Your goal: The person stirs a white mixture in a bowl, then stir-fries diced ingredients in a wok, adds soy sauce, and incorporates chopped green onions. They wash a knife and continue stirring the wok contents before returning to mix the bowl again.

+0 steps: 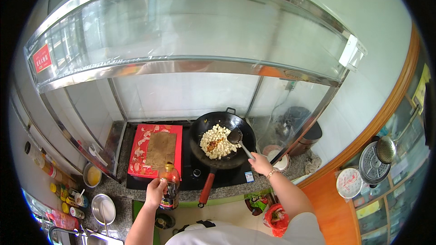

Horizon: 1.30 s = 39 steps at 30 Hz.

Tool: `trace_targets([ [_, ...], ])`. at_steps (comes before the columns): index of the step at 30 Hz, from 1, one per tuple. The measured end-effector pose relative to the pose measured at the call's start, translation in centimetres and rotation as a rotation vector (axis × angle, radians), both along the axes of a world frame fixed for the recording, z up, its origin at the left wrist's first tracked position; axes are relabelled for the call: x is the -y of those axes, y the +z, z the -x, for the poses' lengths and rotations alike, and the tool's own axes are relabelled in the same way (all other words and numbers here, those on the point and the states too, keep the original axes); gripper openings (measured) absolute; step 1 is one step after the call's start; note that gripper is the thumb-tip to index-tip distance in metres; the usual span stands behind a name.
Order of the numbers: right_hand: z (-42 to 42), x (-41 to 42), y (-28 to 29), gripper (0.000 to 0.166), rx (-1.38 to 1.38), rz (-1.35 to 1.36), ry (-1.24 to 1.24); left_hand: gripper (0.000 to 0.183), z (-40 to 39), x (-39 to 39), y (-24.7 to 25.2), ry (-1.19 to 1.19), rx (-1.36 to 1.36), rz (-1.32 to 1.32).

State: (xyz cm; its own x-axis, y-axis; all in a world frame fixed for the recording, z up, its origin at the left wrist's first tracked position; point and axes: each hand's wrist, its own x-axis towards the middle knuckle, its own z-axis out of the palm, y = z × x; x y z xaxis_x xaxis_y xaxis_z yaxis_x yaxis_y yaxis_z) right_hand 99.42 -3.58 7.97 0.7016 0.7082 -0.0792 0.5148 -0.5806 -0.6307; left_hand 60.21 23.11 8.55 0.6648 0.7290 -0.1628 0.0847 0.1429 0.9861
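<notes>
My left hand (156, 190) grips a large bottle of dark sauce (169, 194) with a yellow neck, held upright in front of the counter edge. With my right hand (261, 164) I hold the grey handle of a ladle (235, 136), whose dark bowl rests at the right side of the food. A black wok (248, 143) with a red handle (206, 189) sits on the black cooktop (190, 184). Inside it lie many pale cubes (218, 132), which look like tofu, with a reddish-brown patch of seasoning (215, 144) near their middle.
Left of the wok lies a red box (139, 149) with a brown sheet (161, 148) on top. Metal bowls (103, 209) and several seasoning jars (64, 192) line the left counter. A glass and metal enclosure (190, 66) surrounds the stove. On the floor sits a red-bagged bin (276, 221).
</notes>
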Motion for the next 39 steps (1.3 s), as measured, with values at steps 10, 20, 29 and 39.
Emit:
trace_targets([
  [10, -0.8, -3.3, 13.8, 0.053, -0.289, 0.582, 0.182, 0.018, 4.4, 2.1, -2.0, 0.068, 0.079, 0.045],
  [20, 1.7, -6.6, -4.3, 0.04, -0.274, 0.178, -0.053, 0.019, 5.9, 2.5, -3.0, 0.121, 0.02, 0.055],
  [29, 0.3, -1.8, 2.6, 0.021, -1.294, -0.404, -0.423, 0.017, 6.9, 2.3, -2.2, 0.134, -0.006, 0.037],
  [39, 0.4, -5.1, 15.1, 0.029, 0.375, 0.863, 0.461, 0.016, 5.8, 2.4, -3.7, 0.116, 0.06, 0.065],
])
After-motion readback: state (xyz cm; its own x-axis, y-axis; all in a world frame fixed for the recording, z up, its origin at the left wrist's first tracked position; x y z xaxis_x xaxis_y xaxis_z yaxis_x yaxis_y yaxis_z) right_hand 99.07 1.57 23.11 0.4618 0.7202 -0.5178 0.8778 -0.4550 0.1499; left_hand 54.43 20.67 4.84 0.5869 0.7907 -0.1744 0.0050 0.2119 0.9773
